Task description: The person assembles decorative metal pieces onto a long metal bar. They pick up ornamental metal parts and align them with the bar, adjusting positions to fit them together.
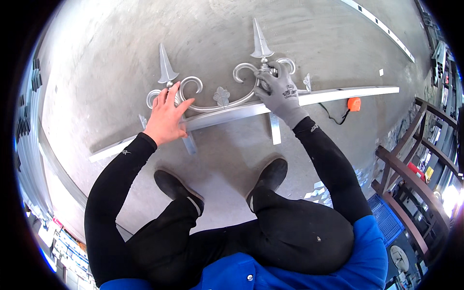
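Note:
A silver metal scroll ornament lies along a long silver bar (227,114) on the floor in front of me. Two spearheads rise from it, a left spearhead (166,67) and a right spearhead (260,43), with curled scrollwork (197,83) at their bases and a small leaf (222,96) between them. My bare left hand (165,118) rests with spread fingers over the scrollwork below the left spearhead, hiding part of it. My right hand (282,94), in a grey glove, has its fingers curled round the scrollwork under the right spearhead. Two short flat legs (275,128) stick out from the bar toward my feet.
An orange tape measure (354,104) with a dark strap lies beyond the bar's right end. A long metal strip (382,30) lies at the far right. Brown metal frames (411,176) and a blue crate (385,217) stand at right. Long metal profiles (36,159) are stacked at left.

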Available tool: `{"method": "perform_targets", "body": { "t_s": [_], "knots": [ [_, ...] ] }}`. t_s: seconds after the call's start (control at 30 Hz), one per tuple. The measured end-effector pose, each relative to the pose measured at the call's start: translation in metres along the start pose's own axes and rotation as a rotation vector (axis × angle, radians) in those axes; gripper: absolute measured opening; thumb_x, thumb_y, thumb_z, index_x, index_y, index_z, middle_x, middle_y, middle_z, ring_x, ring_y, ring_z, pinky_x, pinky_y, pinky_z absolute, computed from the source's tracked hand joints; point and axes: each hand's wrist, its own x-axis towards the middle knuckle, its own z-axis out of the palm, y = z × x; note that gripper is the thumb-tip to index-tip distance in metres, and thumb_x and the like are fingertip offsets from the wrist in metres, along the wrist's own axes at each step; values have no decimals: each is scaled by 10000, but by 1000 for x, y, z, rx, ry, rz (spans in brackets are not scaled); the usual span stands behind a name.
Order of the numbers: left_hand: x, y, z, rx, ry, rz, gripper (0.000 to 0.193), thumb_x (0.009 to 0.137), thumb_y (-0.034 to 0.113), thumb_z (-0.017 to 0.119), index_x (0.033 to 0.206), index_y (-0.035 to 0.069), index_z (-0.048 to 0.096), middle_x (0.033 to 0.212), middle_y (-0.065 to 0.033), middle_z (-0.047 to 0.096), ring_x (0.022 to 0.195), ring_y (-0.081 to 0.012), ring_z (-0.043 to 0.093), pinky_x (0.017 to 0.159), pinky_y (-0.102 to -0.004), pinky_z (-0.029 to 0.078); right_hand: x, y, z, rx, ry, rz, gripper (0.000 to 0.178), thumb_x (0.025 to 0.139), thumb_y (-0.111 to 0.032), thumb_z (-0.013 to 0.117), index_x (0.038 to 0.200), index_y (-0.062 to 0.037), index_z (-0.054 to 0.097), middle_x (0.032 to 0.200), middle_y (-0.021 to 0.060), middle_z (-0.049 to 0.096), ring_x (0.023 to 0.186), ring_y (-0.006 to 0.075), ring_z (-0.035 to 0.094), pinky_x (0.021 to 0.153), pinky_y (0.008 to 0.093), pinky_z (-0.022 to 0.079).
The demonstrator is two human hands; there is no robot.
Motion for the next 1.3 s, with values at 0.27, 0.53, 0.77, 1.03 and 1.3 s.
{"method": "perform_targets", "body": {
  "t_s": [0.27, 0.53, 0.77, 1.03, 1.3],
  "knots": [
    [-1, 16, -21, 218, -56, -77, 1224, 506, 367, 1013, 1580, 300, 429, 1684, -186, 252, 1460, -492, 331, 1154, -586, 368, -18, -14, -49, -54, 254, -84, 398, 905, -276, 750, 1279, -156, 687, 1277, 159, 636, 1158, 343, 622, 955, 518, 512],
    [45, 69, -25, 112, 305, 218, 1052, 713, 453, 909, 1597, 210, 394, 1590, -176, 366, 1419, -413, 386, 1147, -532, 359, -157, 20, -21, 287, -79, 617, 551, 837, -398, 839, 1231, -56, 662, 1110, 165, 695, 991, 327, 684, 865, 439, 549],
    [126, 156, -5, -51, 279, 363, 1122, 665, 422, 935, 1596, 135, 379, 1605, -211, 361, 1467, -411, 365, 1195, -526, 356, -166, -16, 5, 147, -17, 476, 560, 847, -368, 814, 1264, -59, 603, 1130, 180, 661, 1010, 373, 671, 872, 469, 543],
    [147, 171, 16, -105, 304, 317, 1051, 602, 244, 916, 1534, 72, 461, 1526, -216, 439, 1330, -415, 449, 1143, -505, 406, -164, -6, 23, 130, 73, 412, 425, 841, -292, 780, 1155, -52, 624, 1009, 153, 636, 914, 366, 653, 777, 480, 528],
    [145, 168, 12, -88, 292, 309, 1037, 613, 248, 917, 1543, 124, 476, 1535, -215, 434, 1334, -413, 457, 1135, -505, 412, -155, -4, 18, 172, 21, 380, 401, 843, -305, 788, 1103, -52, 618, 976, 144, 641, 864, 365, 655, 745, 480, 527]
  ]
}}
